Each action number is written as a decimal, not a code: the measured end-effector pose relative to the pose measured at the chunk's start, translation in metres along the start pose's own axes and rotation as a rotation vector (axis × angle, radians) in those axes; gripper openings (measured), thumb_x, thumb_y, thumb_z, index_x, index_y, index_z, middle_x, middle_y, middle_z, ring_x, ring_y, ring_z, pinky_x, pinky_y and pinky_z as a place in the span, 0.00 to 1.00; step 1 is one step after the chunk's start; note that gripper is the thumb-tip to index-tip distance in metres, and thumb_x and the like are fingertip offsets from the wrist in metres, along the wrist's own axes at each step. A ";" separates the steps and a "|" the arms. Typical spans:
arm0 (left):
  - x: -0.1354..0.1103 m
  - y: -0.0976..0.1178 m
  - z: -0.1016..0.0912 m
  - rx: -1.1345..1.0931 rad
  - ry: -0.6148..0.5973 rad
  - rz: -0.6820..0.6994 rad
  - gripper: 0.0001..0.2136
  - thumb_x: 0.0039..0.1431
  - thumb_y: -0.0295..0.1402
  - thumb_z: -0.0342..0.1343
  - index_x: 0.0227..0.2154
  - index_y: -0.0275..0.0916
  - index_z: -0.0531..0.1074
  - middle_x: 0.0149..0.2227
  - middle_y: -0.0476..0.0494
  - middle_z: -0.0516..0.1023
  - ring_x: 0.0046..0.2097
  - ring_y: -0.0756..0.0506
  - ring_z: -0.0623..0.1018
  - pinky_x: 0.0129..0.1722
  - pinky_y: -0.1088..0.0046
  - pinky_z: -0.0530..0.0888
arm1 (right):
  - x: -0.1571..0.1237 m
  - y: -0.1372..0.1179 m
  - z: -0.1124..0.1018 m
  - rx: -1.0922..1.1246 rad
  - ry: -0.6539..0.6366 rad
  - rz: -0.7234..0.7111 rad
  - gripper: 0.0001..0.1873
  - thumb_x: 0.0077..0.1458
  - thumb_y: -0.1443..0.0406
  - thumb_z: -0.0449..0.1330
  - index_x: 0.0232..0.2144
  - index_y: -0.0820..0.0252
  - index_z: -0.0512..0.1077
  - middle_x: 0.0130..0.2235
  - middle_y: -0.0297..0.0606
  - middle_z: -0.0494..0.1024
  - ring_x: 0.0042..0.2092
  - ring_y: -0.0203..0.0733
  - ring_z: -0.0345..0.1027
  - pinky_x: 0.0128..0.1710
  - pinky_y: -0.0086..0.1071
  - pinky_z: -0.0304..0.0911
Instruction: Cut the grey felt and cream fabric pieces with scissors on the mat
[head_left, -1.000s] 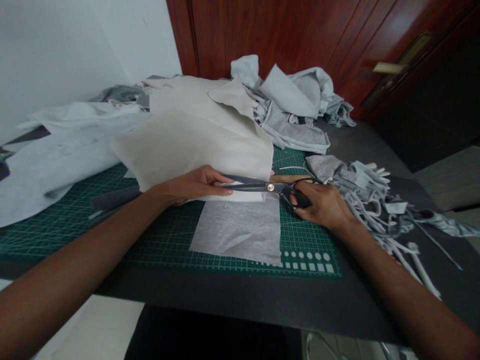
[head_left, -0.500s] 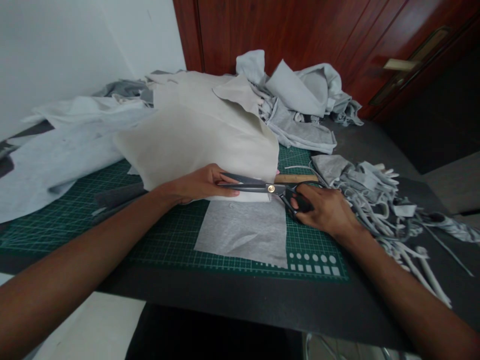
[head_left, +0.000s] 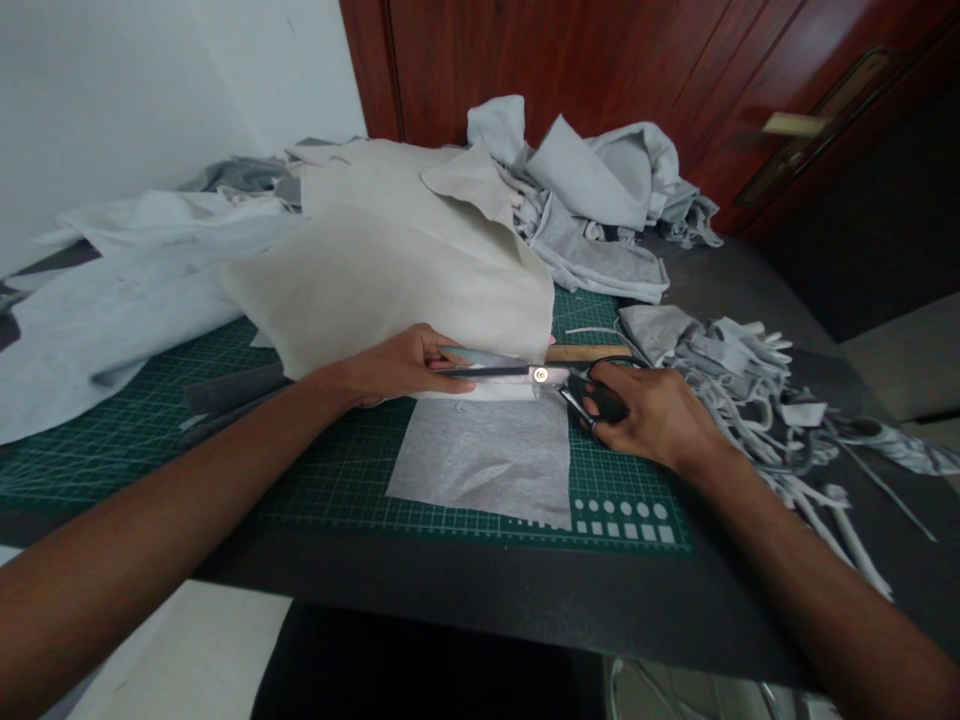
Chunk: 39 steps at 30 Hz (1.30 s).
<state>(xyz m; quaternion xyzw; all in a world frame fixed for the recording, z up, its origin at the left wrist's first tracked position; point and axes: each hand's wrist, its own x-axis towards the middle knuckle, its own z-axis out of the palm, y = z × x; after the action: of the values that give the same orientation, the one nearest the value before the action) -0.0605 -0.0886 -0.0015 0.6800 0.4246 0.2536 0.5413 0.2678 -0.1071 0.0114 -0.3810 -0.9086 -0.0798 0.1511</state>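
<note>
My right hand [head_left: 651, 415] grips the black handles of large scissors [head_left: 525, 372], whose blades point left along the lower edge of a cream fabric sheet [head_left: 390, 275]. My left hand [head_left: 397, 365] is closed on that edge, fingertips touching the blades. Just below lies a grey fabric square [head_left: 487, 455], flat on the green cutting mat [head_left: 315, 470].
A wooden stick [head_left: 589, 352] lies behind the scissors. Cut grey strips [head_left: 757, 390] pile at the right. Crumpled grey fabric [head_left: 592, 200] sits at the back, pale sheets [head_left: 112, 290] at the left. A dark wooden door [head_left: 600, 60] stands behind the black table [head_left: 525, 600].
The scissor blades have closed slightly along the cream edge. Both hands stay almost where they were; the view shifted a little.
</note>
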 end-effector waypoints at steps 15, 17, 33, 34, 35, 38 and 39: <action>0.001 0.000 -0.001 -0.006 -0.024 -0.007 0.16 0.49 0.35 0.69 0.44 0.47 0.82 0.40 0.46 0.85 0.45 0.43 0.81 0.46 0.66 0.79 | -0.001 0.001 0.003 0.028 0.009 -0.001 0.02 0.53 0.66 0.56 0.32 0.57 0.68 0.28 0.35 0.77 0.28 0.39 0.68 0.27 0.32 0.55; 0.000 0.002 -0.001 -0.005 -0.031 -0.002 0.18 0.49 0.35 0.69 0.46 0.47 0.82 0.38 0.46 0.85 0.45 0.43 0.81 0.47 0.65 0.78 | -0.002 0.002 0.003 0.035 0.011 -0.004 0.02 0.54 0.66 0.56 0.32 0.57 0.68 0.28 0.35 0.77 0.28 0.39 0.68 0.28 0.32 0.56; 0.000 0.010 -0.001 0.039 -0.035 0.007 0.17 0.50 0.35 0.68 0.45 0.45 0.82 0.37 0.46 0.85 0.40 0.44 0.80 0.42 0.69 0.77 | -0.001 0.000 -0.003 0.099 -0.034 0.012 0.05 0.48 0.70 0.57 0.29 0.56 0.68 0.27 0.31 0.75 0.23 0.34 0.64 0.25 0.30 0.55; 0.000 0.010 -0.001 0.047 -0.031 0.004 0.17 0.50 0.36 0.68 0.45 0.45 0.82 0.37 0.46 0.85 0.40 0.44 0.80 0.42 0.69 0.77 | -0.001 0.000 -0.003 0.098 -0.036 0.013 0.05 0.48 0.70 0.58 0.29 0.56 0.68 0.27 0.31 0.75 0.23 0.34 0.63 0.25 0.30 0.55; -0.001 0.011 -0.001 0.053 -0.024 0.003 0.17 0.50 0.36 0.68 0.45 0.45 0.82 0.36 0.47 0.85 0.39 0.44 0.80 0.41 0.69 0.77 | -0.001 0.000 -0.003 0.096 -0.036 0.014 0.05 0.48 0.70 0.58 0.29 0.56 0.68 0.27 0.31 0.75 0.23 0.34 0.63 0.25 0.30 0.55; -0.001 0.012 -0.001 0.059 -0.019 0.002 0.18 0.50 0.35 0.68 0.46 0.45 0.82 0.34 0.47 0.85 0.38 0.44 0.80 0.40 0.70 0.77 | -0.002 0.001 -0.002 0.099 -0.049 0.009 0.04 0.48 0.70 0.57 0.29 0.56 0.68 0.27 0.31 0.76 0.23 0.35 0.64 0.26 0.30 0.56; -0.001 0.011 -0.002 0.057 -0.022 0.003 0.18 0.50 0.35 0.68 0.46 0.45 0.82 0.34 0.47 0.85 0.39 0.44 0.80 0.40 0.70 0.77 | -0.002 0.002 -0.002 0.098 -0.053 0.007 0.05 0.49 0.70 0.57 0.30 0.56 0.68 0.28 0.32 0.76 0.24 0.35 0.65 0.26 0.30 0.56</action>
<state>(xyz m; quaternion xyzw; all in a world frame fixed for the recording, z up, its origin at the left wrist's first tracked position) -0.0590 -0.0894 0.0097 0.6984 0.4246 0.2349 0.5261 0.2709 -0.1078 0.0121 -0.3782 -0.9139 -0.0246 0.1456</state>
